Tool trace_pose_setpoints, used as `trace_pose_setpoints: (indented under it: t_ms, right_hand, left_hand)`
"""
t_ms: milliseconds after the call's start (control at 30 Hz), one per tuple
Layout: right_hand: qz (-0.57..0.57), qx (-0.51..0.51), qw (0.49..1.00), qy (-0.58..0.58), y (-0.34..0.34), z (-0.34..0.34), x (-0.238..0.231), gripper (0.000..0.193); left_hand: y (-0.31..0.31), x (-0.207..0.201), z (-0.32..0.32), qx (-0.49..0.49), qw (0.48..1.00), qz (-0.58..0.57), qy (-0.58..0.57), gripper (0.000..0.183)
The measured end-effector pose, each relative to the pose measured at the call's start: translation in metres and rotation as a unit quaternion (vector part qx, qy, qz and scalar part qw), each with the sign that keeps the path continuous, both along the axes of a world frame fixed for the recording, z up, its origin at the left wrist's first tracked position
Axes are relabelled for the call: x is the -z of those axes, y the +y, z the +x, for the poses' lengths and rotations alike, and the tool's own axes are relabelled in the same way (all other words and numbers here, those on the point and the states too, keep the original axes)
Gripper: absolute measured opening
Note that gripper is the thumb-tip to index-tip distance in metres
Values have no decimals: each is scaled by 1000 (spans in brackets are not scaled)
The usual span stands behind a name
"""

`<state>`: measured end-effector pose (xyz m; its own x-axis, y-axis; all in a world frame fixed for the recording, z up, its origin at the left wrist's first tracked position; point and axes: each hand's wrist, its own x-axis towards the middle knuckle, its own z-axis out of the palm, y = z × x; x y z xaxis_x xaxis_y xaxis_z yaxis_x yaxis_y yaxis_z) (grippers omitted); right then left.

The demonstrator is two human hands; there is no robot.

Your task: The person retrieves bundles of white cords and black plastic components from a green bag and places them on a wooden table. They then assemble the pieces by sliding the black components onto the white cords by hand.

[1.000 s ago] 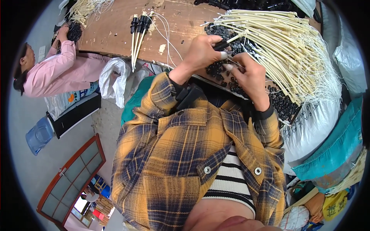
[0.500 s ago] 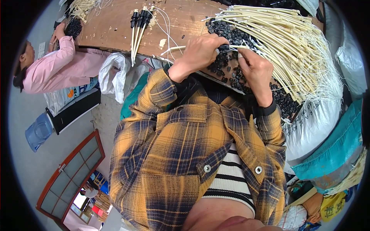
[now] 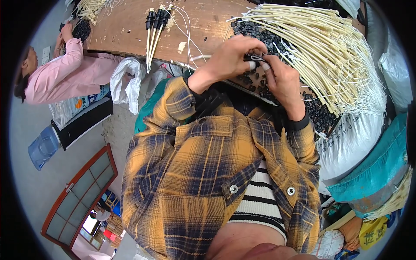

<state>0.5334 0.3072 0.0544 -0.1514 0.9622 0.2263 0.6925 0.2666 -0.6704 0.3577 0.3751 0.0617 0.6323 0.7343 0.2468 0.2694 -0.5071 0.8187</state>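
My left hand (image 3: 232,58) is closed around a cream rod (image 3: 200,57), whose end sticks out to the left of the palm. At its fingertips is a small black plastic fitting (image 3: 251,56). My right hand (image 3: 284,78) meets it there, thumb and forefinger pinched on a white cord (image 3: 259,59) bent beside the fitting. Fingers partly hide the join between rod, cord and fitting. Just beneath and beyond both hands lies a spread of loose black plastic pieces (image 3: 247,29). To the right rests a large bundle of cream rods (image 3: 312,39) with white cords.
Several rods with black fittings (image 3: 156,21) lie on the wooden table (image 3: 121,30) to the left. A person in a pink shirt (image 3: 58,76) works at the far left. White sacks (image 3: 346,149) and a teal sack (image 3: 364,177) stand at the right. A white bag (image 3: 126,84) hangs by the table edge.
My hands have come closer together. The cord between them now bends in a loop, where it was stretched straighter. My left fingers have lifted and curled, and the rod's protruding end looks shorter.
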Motion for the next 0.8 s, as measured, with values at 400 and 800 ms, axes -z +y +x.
trace_pose_setpoints:
  t_ms: [400,800]
  right_hand:
    - [-101,46,991,79,-9,1,12,12]
    - [-246,140,914,290,-7,15,25,7]
  left_hand:
    - [11,25,-24,-136,981,89,107,24]
    - [42,53,-50,-176,970,77,149,32]
